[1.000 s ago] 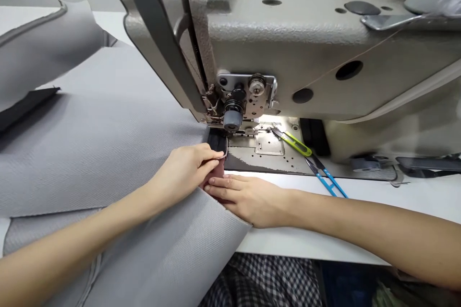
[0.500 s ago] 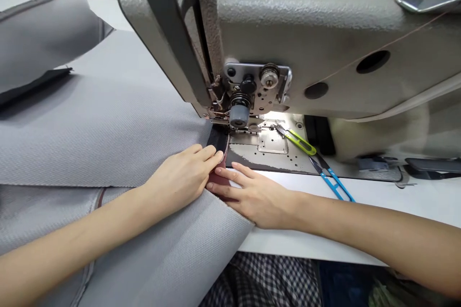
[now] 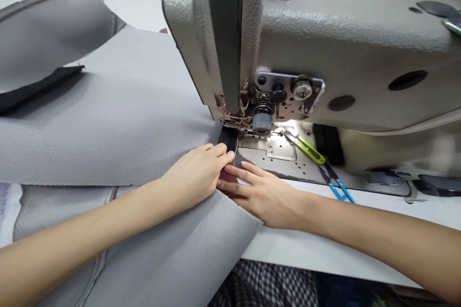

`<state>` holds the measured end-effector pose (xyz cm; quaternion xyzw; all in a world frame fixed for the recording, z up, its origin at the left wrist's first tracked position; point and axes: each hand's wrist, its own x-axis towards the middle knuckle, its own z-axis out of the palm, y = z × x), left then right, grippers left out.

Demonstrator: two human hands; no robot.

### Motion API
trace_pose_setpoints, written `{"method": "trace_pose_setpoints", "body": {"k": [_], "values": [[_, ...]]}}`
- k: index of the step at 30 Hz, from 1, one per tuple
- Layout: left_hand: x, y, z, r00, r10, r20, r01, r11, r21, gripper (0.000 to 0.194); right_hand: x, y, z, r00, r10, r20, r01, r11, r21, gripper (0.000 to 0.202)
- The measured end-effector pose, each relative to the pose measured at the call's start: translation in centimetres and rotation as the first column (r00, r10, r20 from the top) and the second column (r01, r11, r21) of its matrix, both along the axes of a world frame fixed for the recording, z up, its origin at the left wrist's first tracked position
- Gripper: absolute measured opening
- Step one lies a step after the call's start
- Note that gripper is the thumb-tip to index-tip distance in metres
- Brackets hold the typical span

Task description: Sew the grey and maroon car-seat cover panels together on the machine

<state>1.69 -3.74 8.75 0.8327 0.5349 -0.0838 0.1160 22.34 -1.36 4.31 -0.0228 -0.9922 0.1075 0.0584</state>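
My left hand (image 3: 196, 170) has its fingers curled and pressed on the edge of a large grey woven fabric (image 3: 108, 120), where a black strip (image 3: 227, 140) runs under the presser area of a sewing machine (image 3: 288, 29). Beside it my right hand (image 3: 264, 194) lies with fingers stretched out, their tips on a small maroon piece (image 3: 228, 177) near my left fingertips. A folded corner of the grey fabric passes under my right palm. The needle itself is hard to make out behind the machine's thread tension knob (image 3: 262, 123).
Yellow-green thread snips (image 3: 306, 148) lie on the metal needle plate (image 3: 281, 147), right of the hands. Blue-handled snips (image 3: 336, 183) are just below them, partly over the white table (image 3: 298, 249). More grey fabric (image 3: 61, 33) is bunched at the back left.
The camera view has swung left, so the machine and snips appear farther right. Both hands keep nearly the same place relative to the fabric and machine.
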Motion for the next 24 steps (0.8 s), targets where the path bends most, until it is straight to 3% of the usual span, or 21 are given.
{"method": "trace_pose_setpoints", "body": {"k": [14,19,24], "values": [[0.3,2.2,-0.3,0.998,-0.037,-0.056,0.04,0.998,0.049,0.034,-0.4,3.2,-0.6,1.0,-0.018,-0.01,0.017,0.996,-0.089,0.044],[0.5,3.0,0.4,0.996,-0.004,-0.088,0.01,0.998,0.063,0.026,-0.4,4.2,-0.5,0.999,-0.038,-0.02,0.035,0.992,-0.123,0.044],[1.7,4.4,0.2,0.993,0.025,-0.114,-0.017,0.997,0.073,0.027,-0.5,5.2,-1.3,0.993,-0.082,-0.09,0.07,0.989,-0.128,0.039]]}}
